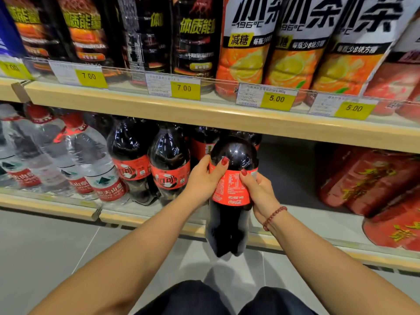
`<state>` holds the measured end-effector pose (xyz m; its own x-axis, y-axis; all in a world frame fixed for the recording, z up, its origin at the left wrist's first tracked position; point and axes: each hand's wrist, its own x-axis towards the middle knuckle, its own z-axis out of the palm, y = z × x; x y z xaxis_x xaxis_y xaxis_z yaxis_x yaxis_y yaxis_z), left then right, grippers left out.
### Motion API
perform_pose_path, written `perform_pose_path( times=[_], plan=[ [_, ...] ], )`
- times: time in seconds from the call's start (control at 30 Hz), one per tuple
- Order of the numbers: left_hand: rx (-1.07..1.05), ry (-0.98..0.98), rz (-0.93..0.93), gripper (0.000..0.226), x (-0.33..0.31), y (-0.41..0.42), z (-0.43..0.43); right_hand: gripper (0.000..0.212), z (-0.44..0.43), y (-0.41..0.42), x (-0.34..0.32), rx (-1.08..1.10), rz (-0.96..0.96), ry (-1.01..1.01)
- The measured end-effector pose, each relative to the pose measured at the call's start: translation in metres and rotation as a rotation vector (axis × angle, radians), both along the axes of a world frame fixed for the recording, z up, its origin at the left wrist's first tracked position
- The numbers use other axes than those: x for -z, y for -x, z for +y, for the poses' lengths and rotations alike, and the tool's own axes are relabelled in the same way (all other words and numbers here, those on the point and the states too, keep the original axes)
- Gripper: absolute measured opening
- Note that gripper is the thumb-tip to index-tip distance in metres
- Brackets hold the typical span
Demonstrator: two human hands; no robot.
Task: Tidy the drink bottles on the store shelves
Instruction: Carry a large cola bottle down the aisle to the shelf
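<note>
Shelf [295,214] below carries cola rows [170,169]; one bottle [228,230] hangs before its front edge, above the floor [68,246]. Left grip [202,180] and right grip [261,194] both clasp its label band [229,189]. Likely full, heavy, slick: hold the waist, support underneath.

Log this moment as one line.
left hand, right hand: gripping red-labelled dark plastic cola bottle | position: in front of lower wooden shelf

Bright overhead light, glossy glare, blurred and bowed edges.

Pale wooden shelves [159,112] edged with yellow price tags [184,88] — grey tiled floor [56,251] below.
</note>
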<state>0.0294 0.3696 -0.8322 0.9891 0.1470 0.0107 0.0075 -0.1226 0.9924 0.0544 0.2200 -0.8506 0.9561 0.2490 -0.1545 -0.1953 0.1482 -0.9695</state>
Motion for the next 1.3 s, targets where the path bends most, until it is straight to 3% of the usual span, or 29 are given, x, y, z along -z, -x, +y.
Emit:
perform_pose_path(
  times=[0.3,0.47,0.73,1.0,1.1,1.3],
  plan=[
    [0.039,0.081,-0.03,0.075,-0.002,-0.03,0.025,0.056,0.007,-0.042,-0.003,-0.007,-0.001,-0.028],
    [0.095,0.103,-0.067,0.05,0.013,-0.031,0.028,0.067,0.007,-0.048,0.017,-0.068,-0.015,-0.062],
    [0.043,0.134,-0.137,0.058,0.021,-0.041,0.032,0.055,0.015,-0.064,0.026,-0.089,-0.037,-0.056],
    [0.03,0.063,-0.133,0.059,0.042,-0.036,0.032,0.086,0.014,-0.057,0.045,-0.115,-0.031,0.007],
    [0.024,0.142,-0.13,0.055,0.047,-0.03,0.032,0.082,0.011,-0.054,0.046,-0.147,-0.081,0.035],
    [-0.019,0.114,-0.135,0.049,0.048,-0.019,0.028,0.077,0.0,-0.049,0.043,-0.175,-0.13,0.199]
  ],
)
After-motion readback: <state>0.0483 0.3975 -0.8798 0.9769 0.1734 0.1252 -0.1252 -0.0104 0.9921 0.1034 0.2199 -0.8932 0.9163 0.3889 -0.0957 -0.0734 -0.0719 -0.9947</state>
